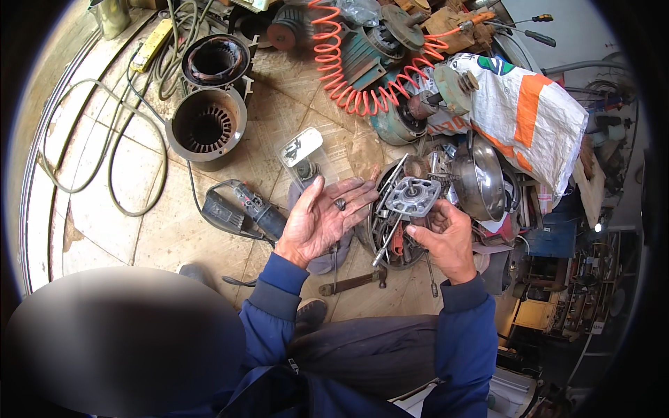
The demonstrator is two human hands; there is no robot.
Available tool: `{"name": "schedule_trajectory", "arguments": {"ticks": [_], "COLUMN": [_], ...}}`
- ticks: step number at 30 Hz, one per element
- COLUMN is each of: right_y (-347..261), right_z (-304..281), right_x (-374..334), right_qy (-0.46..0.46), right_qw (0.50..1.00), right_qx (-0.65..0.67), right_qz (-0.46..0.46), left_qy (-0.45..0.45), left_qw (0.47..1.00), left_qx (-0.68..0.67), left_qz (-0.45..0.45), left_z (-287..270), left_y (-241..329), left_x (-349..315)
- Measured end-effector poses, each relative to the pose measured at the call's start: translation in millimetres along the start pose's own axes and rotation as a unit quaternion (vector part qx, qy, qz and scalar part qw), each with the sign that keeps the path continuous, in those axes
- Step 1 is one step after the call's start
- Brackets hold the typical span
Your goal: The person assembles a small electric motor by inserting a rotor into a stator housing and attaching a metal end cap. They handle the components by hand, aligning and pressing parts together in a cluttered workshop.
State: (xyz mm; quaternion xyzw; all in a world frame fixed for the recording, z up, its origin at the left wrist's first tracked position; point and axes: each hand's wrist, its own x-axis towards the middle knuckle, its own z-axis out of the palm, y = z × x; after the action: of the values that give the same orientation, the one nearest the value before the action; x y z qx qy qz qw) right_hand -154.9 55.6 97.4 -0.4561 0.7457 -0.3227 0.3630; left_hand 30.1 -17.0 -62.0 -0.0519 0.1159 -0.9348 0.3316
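Palm up, my left hand [322, 217] lies flat with its fingers stretched out. It holds a small dark ribbed gear [340, 204] at the base of its fingers. My right hand [447, 238] pinches the lower right edge of a squarish grey metal cover [412, 196] with a round bearing at its centre. Below that cover stands a round metal bowl [367, 233] heaped with wrenches, rods and other metal parts. A clear plastic tub [302, 157] containing a dark part sits just beyond my left fingers.
Left of my hands lies a corded power tool [245, 209]. Two motor housings [209, 127] stand farther off, by looped cables [111, 146]. A hammer [353, 283] lies near my feet. An orange coiled hose [341, 76], motors and a white sack [536, 118] crowd the far right.
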Motion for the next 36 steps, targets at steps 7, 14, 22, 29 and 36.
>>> {"name": "schedule_trajectory", "arguments": {"ticks": [7, 14, 22, 29, 36], "right_y": [2.4, 1.0, 3.4, 6.1, -1.7], "right_z": [-0.3, -0.2, 2.1, 4.4, 10.1], "right_x": [1.3, 0.0, -0.2, -3.6, -6.6], "right_qy": [-0.004, 0.003, -0.006, -0.004, -0.008], "right_qw": [1.0, 1.0, 0.999, 0.989, 0.98], "right_qx": [0.006, -0.008, -0.03, -0.135, -0.19], "right_qz": [-0.01, -0.002, -0.016, -0.052, -0.059], "left_qy": [-0.056, -0.026, 0.119, 0.155, 0.1], "left_qw": [0.998, 1.0, 0.965, 0.943, 0.94], "left_qx": [-0.036, 0.014, 0.232, 0.296, 0.322], "left_qz": [0.003, -0.003, 0.037, 0.019, 0.041], "left_z": [-2.4, -1.6, -13.0, 18.8, 36.2], "left_y": [1.0, 2.3, 9.1, 10.8, 9.8], "left_x": [0.8, 0.1, 1.6, -0.9, -4.0]}}
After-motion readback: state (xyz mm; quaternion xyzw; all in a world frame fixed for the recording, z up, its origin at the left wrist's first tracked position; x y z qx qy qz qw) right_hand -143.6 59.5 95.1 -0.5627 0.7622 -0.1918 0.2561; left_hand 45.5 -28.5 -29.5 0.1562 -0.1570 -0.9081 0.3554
